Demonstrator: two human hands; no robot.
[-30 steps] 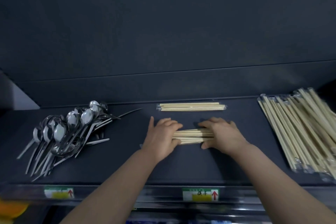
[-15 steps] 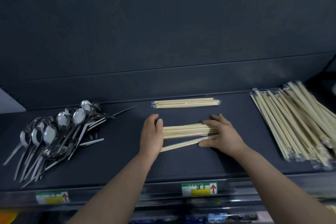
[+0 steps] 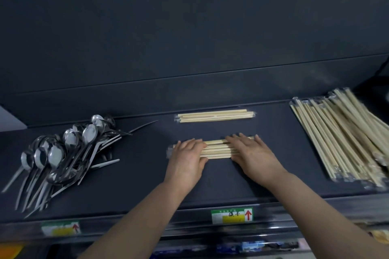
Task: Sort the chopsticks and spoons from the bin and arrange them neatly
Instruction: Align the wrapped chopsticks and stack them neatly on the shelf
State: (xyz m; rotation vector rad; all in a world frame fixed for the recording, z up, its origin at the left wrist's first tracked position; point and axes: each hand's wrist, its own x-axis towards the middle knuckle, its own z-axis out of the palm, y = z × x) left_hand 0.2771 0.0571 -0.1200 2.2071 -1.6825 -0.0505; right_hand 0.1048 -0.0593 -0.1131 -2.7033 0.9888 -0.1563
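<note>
On the dark worktop (image 3: 136,174), the big pile of wrapped chopsticks (image 3: 341,139) at my right is fanned and cut off by the frame edge, so it needs tidying. The spoons (image 3: 63,157) at my left lie heaped. Between them my left hand (image 3: 187,160) and right hand (image 3: 252,155) lie flat, fingers straight, pressing the small bundle (image 3: 216,150) and gripping nothing. My palms hide its ends, which are probably even. Behind sits one neat packet (image 3: 214,116).

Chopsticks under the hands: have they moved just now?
Yes. The chopsticks were fanned; the nearest stick's left end has swung back toward the far pack, so all lie parallel to it, under the flat left hand and right hand.
</note>
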